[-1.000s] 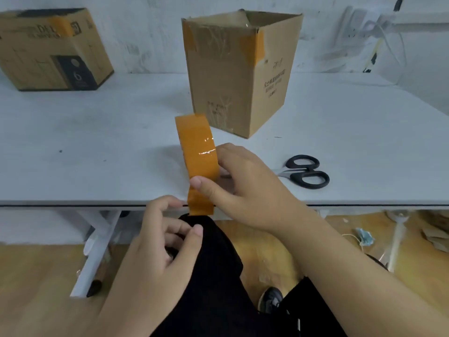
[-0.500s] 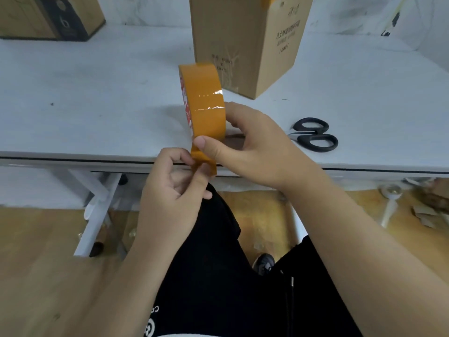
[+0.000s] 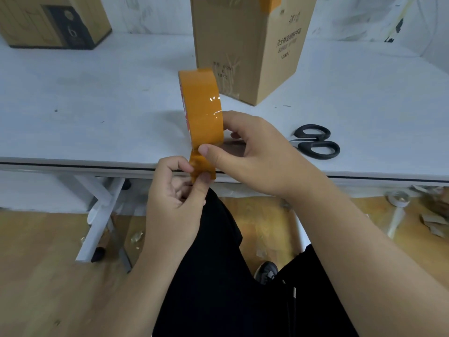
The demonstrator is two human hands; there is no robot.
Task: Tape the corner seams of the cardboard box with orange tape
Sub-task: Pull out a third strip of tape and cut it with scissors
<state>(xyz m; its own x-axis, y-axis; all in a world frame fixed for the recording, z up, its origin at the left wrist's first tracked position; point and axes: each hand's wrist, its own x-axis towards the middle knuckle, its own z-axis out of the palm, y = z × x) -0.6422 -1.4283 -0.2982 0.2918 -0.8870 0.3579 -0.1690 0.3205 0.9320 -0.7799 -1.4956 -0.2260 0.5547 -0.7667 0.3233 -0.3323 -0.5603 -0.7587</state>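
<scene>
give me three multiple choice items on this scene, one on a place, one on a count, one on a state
1. Where do the scissors lie?
A. on the table, beside the right hand
B. on the floor
C. inside the box

2. How many cardboard boxes stand on the table?
A. one
B. two
C. four

3. What is the left hand doing?
A. resting flat on the table
B. pinching the loose end of the tape
C. holding the scissors

Key:
1 A: they rest on the white tabletop just past the right hand.
2 B: the tall cardboard box and a second box at far left.
3 B: its thumb and finger close on the strip hanging from the orange tape roll, which the right hand holds.
</scene>
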